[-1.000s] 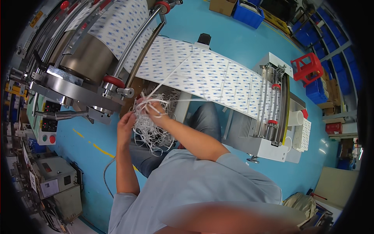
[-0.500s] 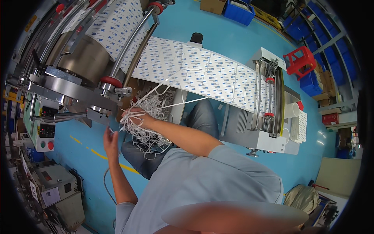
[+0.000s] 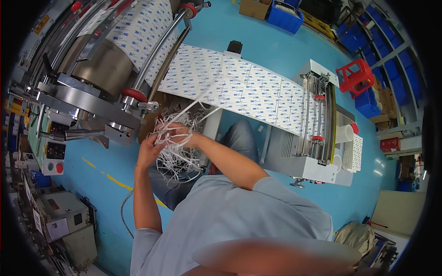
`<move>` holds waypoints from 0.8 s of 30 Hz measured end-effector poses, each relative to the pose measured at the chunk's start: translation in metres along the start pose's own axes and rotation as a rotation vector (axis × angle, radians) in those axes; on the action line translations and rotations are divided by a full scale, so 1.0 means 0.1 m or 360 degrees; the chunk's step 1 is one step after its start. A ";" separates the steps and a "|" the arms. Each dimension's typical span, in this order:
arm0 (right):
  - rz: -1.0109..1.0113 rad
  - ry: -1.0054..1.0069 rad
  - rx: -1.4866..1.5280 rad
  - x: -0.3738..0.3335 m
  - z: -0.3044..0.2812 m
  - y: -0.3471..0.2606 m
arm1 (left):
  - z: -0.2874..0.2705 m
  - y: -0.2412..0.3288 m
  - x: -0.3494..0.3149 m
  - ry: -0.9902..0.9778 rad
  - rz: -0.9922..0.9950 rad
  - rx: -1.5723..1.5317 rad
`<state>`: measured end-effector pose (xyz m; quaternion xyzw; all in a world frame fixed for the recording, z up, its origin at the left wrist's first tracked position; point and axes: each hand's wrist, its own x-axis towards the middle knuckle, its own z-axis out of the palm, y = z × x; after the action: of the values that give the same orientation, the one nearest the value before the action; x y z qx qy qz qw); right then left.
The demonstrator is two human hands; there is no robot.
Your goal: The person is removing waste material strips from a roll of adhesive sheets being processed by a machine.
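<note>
- The right hand (image 3: 180, 134) is closed on a tangle of thin white strips (image 3: 177, 156), fingers curled into the top of the bundle; the loose loops hang below the hand, in front of the person's lap
- The left hand (image 3: 148, 152) sits just beside it, touching the left edge of the same tangle; its fingers look bent around a few strands, though how firmly they grip I cannot tell
- A few single strips run from the bundle up and right toward the printed white sheet web (image 3: 248, 89); that web stretches flat between the big roll (image 3: 138, 32) on the left and the white cutter unit (image 3: 317, 124) on the right
- Red-capped steel rollers (image 3: 136, 97) stand just above and left of the hands
- A control box with a red button (image 3: 54, 152) sits further left; a red stool (image 3: 354, 76) and blue bins (image 3: 285, 16) stand well apart on the blue floor (image 3: 276, 46)
</note>
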<state>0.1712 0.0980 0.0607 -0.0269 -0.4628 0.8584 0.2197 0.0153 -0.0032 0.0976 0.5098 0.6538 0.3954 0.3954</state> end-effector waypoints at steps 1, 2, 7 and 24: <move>-0.0007 -0.0040 0.0032 -0.03 -0.04 -0.04 | 0.00 -0.02 0.03 -0.0041 -0.0013 -0.0036; -0.0013 -0.0080 0.0065 -0.04 -0.07 -0.08 | 0.00 -0.05 0.05 -0.0081 -0.0027 -0.0072; 0.0255 0.0114 -0.0383 -0.25 -0.30 -0.07 | -0.15 -0.18 0.05 0.0171 -0.0187 -0.0391; -0.0417 0.0823 0.0721 -0.16 0.07 -0.21 | -0.61 -0.49 -0.40 0.0112 -0.0237 -0.0653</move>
<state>0.1910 0.0963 0.0788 -0.1341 -0.1899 0.8685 0.4378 -0.0515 -0.0575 0.0801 0.3548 0.6089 0.5075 0.4957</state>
